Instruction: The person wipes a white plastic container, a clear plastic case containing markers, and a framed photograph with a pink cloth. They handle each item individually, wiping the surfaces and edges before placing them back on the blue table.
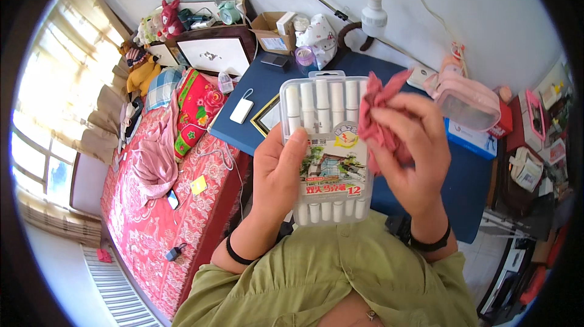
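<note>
Holding clear marker case (333, 160) above near edge of blue desk (465, 202), front turned up | clamping its left side with left hand (274, 175), thumb in front, probably to brace it | pinching crumpled pink cloth (380, 93) between right hand's (417, 150) bent fingers, lapping case's right side, bunched probably for firmer purchase

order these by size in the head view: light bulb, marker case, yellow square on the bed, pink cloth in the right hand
1. Marker case
2. Pink cloth
3. Light bulb
4. Yellow square
Apparent size only.
</note>
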A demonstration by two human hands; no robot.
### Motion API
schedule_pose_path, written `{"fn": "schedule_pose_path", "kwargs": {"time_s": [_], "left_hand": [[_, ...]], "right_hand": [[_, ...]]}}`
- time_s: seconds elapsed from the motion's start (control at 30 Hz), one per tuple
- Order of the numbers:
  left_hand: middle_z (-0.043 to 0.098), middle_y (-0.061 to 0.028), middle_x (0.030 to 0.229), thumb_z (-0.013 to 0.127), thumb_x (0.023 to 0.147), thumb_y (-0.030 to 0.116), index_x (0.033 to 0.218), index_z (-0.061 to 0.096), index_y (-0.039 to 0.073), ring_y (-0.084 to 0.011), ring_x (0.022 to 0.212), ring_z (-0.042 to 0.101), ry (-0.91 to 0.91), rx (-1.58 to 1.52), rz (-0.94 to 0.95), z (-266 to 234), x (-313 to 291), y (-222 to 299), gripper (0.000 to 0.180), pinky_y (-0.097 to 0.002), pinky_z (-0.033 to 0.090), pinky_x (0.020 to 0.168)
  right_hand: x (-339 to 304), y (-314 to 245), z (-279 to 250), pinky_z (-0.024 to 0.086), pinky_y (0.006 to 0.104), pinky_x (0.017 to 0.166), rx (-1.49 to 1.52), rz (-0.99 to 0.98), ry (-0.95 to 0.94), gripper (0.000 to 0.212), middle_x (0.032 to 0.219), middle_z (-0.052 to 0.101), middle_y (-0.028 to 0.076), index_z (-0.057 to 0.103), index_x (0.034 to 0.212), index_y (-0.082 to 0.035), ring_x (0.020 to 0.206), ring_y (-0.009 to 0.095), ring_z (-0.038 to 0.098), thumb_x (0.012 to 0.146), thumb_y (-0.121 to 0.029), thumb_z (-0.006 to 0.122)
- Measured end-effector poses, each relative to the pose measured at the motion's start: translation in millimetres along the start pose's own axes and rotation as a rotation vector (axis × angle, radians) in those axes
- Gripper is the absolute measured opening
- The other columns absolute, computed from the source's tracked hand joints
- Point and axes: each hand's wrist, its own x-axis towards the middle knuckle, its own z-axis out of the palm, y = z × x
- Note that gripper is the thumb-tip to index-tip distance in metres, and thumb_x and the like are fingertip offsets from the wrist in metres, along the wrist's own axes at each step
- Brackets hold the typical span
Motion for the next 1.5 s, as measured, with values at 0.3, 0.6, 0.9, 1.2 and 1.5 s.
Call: {"fn": "schedule_pose_path", "kwargs": {"time_s": [0.3,0.6,0.9,1.2,1.5], "left_hand": [[0.064,-0.0038,0.094,0.048,0.098,0.021,0.109,0.058,-0.004,-0.0057,0.081,0.057,0.104,-0.123,-0.1,0.2,20.2,-2.0,0.029,-0.0215,0.046,0.07],[0.065,-0.0055,0.095,0.047,0.099,0.023,0.108,0.059,-0.003,-0.0072,0.08,0.06,0.128,-0.172,-0.141,-10.1,36.1,-5.1,0.03,-0.0218,0.048,0.07],[0.066,-0.0089,0.097,0.05,0.097,0.028,0.109,0.058,-0.004,-0.0107,0.079,0.064,0.209,-0.33,-0.277,-29.1,51.8,-2.3,0.035,-0.0244,0.051,0.069],[0.066,-0.0079,0.097,0.051,0.097,0.024,0.111,0.057,-0.002,-0.0097,0.08,0.063,0.097,-0.32,-0.23,-46.0,54.6,-0.2,0.031,-0.0248,0.051,0.07],[0.065,-0.0079,0.099,0.05,0.097,0.023,0.112,0.057,-0.003,-0.0094,0.084,0.062,0.028,-0.307,-0.245,-47.6,52.8,-3.5,0.031,-0.0248,0.05,0.073]], "right_hand": [[-17.3,1.2,-0.1,0.051,0.0299,0.072,0.219,0.15,-0.178,0.037,0.104,0.053,0.012,0.066,0.1,-0.003,0.085,0.022,0.06,0.064,0.005,0.073],[-19.2,12.7,4.6,0.051,0.0285,0.071,0.219,0.173,-0.253,0.036,0.101,0.056,0.011,0.067,0.098,-0.003,0.084,0.02,0.06,0.063,0.003,0.075],[-18.4,18.2,17.9,0.05,0.0296,0.072,0.268,0.176,-0.221,0.035,0.1,0.059,0.012,0.068,0.096,-0.002,0.084,0.021,0.06,0.062,0.002,0.075],[2.4,23.7,52.4,0.046,0.0296,0.076,0.347,0.138,-0.124,0.037,0.099,0.059,0.014,0.066,0.098,-0.001,0.088,0.023,0.058,0.062,0.002,0.075],[42.8,46.2,79.2,0.043,0.0262,0.087,0.388,0.253,0.062,0.024,0.102,0.061,0.01,0.063,0.1,0.003,0.095,0.018,0.057,0.076,0.002,0.066]]}}
